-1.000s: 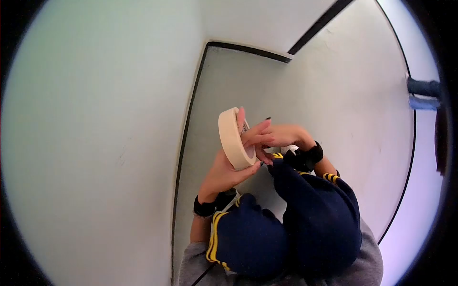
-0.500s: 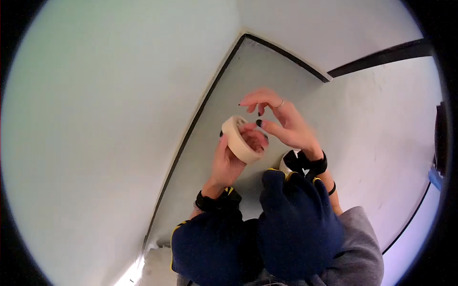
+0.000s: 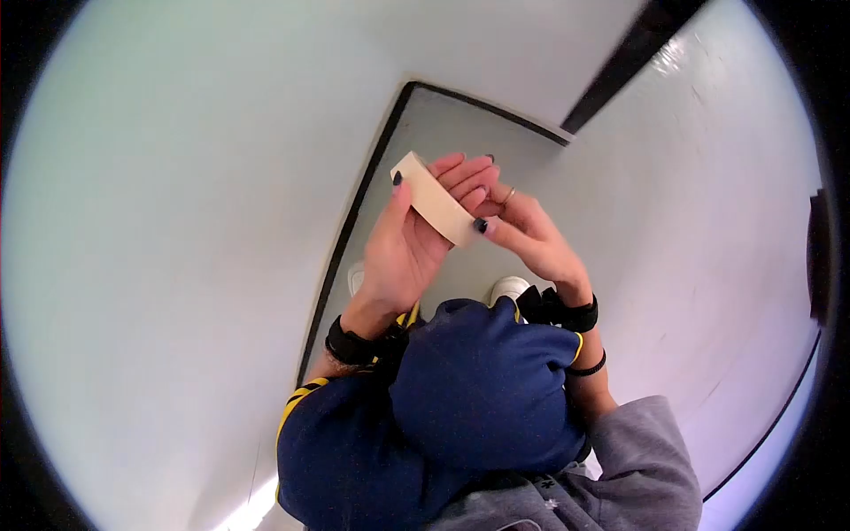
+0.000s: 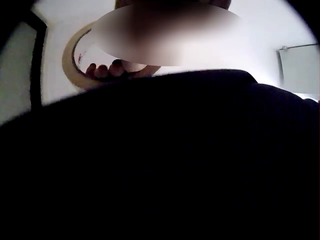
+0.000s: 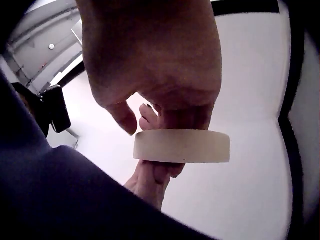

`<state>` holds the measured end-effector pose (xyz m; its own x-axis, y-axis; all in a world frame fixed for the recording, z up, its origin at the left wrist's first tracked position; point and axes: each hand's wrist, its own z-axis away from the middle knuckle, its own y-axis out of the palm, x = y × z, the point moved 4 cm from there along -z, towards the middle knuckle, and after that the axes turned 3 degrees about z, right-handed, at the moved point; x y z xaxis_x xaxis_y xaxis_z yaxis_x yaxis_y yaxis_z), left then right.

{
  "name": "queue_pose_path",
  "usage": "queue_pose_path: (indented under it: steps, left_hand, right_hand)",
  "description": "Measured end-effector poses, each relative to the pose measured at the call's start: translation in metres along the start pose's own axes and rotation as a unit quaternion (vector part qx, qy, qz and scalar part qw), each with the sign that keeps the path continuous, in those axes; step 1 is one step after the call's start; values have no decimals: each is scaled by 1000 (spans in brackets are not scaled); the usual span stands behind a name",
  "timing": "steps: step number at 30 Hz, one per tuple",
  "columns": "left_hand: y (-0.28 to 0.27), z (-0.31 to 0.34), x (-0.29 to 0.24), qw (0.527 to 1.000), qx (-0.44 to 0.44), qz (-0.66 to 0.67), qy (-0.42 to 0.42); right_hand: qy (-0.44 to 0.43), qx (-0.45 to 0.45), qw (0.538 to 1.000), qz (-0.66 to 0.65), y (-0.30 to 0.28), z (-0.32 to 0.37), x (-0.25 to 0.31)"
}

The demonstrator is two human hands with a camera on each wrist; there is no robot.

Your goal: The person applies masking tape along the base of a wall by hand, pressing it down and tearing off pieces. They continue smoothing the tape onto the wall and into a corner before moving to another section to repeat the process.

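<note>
A roll of masking tape [image 3: 434, 202], cream-coloured, is held up in front of the knees, its outer band facing the head camera. My left hand [image 3: 403, 252] grips it, thumb across the outside and fingers through the ring. Close on the roll's right end, my right hand [image 3: 540, 239] has its thumb at the edge and its fingers bent behind. In the right wrist view the band of the tape roll [image 5: 182, 146] crosses the right fingers and hides part of them. The left wrist view is mostly dark cloth, with the ring of the roll [image 4: 69, 57] above it.
Navy trousers [image 3: 482, 389] with yellow stripes cover the bent knees just below the hands. A white shoe [image 3: 509, 288] shows beyond them. Pale walls [image 3: 195, 221] meet the grey floor [image 3: 460, 119] along a black skirting strip [image 3: 359, 199].
The right hand left the roll, rose open above it, then came back to its right end. The roll has turned so its outer band now faces the head camera.
</note>
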<state>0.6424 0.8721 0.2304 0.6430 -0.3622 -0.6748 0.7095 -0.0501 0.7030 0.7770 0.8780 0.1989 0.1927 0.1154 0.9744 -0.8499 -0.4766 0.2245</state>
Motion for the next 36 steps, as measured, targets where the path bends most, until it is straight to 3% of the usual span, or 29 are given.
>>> queue_pose_path:
  steps: [2, 5, 6, 7, 11, 12, 14, 18, 19, 22, 26, 28, 29, 31, 34, 35, 36]
  left_hand:
    - [11, -10, 14, 999, 45, -3, -29]
    - [13, -21, 37, 995, 75, 25, -57]
    - [10, -27, 48, 992, 88, 57, -72]
    - [19, -54, 82, 993, 23, 89, -77]
    - [6, -92, 124, 988, 21, 107, -111]
    - [3, -99, 129, 978, 18, 163, -126]
    - [-6, -101, 162, 984, 25, 145, -104]
    - [-10, -140, 207, 986, -4, 101, -134]
    - [-32, -105, 202, 985, -1, 104, -141]
    - [-41, -117, 220, 985, 3, 77, -155]
    - [-63, -120, 238, 968, 36, 167, -183]
    - [-82, -124, 236, 943, 9, 252, -218]
    - [-91, -129, 236, 943, 13, 253, -218]
    - [-104, -138, 240, 919, 17, 321, -228]
    - [-114, -144, 246, 921, 44, 304, -239]
    - [-137, -123, 207, 916, 89, 307, -244]
    - [-140, -121, 200, 913, 86, 311, -251]
  right_hand:
    - [-37, -5, 999, 12, -16, 10, 0]
    - [-109, -16, 984, 137, -29, 34, -7]
    - [-95, -45, 986, 129, -32, 40, -14]
    - [-51, -26, 996, 69, -76, 39, -30]
    - [-22, -151, 987, 54, -101, 46, -64]
    - [-22, -168, 984, 54, -108, 43, -68]
    - [-45, -170, 982, 66, -127, 53, -87]
    - [21, -222, 971, 90, -172, 48, -111]
    - [47, -238, 967, 83, -131, 61, -124]
    - [50, -265, 961, 52, -142, 56, -133]
    - [78, -295, 942, 140, -139, 57, -153]
    - [163, -319, 934, 15, -137, 54, -177]
    - [160, -320, 933, 18, -138, 53, -180]
    - [138, -271, 948, 92, -135, 48, -181]
    - [129, -211, 967, 58, -134, 51, -184]
    - [126, -171, 976, 44, -86, 30, -178]
    - [148, -168, 973, 59, -83, 26, -175]
